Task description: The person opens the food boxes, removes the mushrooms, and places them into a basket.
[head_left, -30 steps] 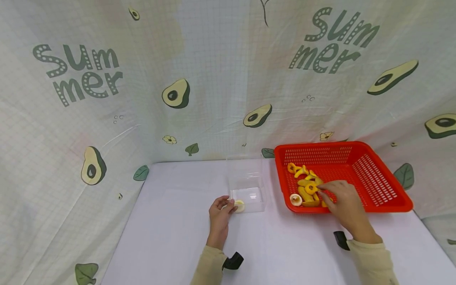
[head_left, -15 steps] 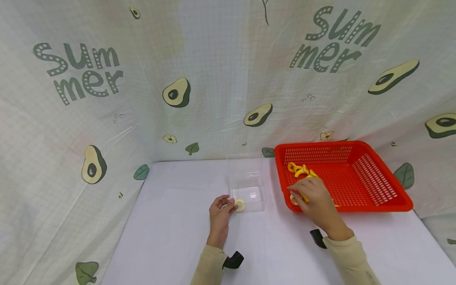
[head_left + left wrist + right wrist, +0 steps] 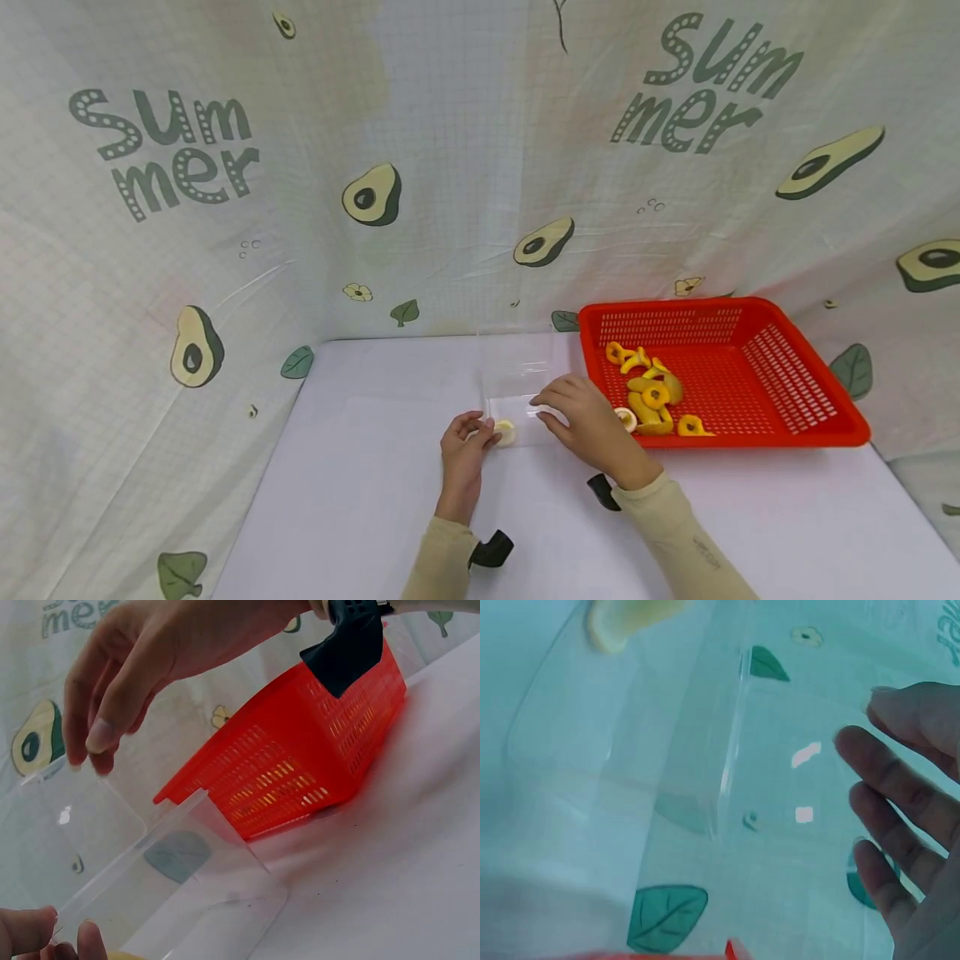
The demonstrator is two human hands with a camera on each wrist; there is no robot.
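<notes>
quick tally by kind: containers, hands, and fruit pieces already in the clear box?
Red basket: 1
Clear box: 1
Hands, left hand and right hand: 2
Pale fruit slice in the clear box: 1
Total: 5

Your left hand [image 3: 462,452] lies low, fingers [image 3: 486,432] curled forward in a light pinch. Your right hand [image 3: 589,423] reaches across toward it, fingers [image 3: 889,825] loosely spread and empty. Both forearms wear beige sleeves [image 3: 675,533] and wrist mounts.
</notes>
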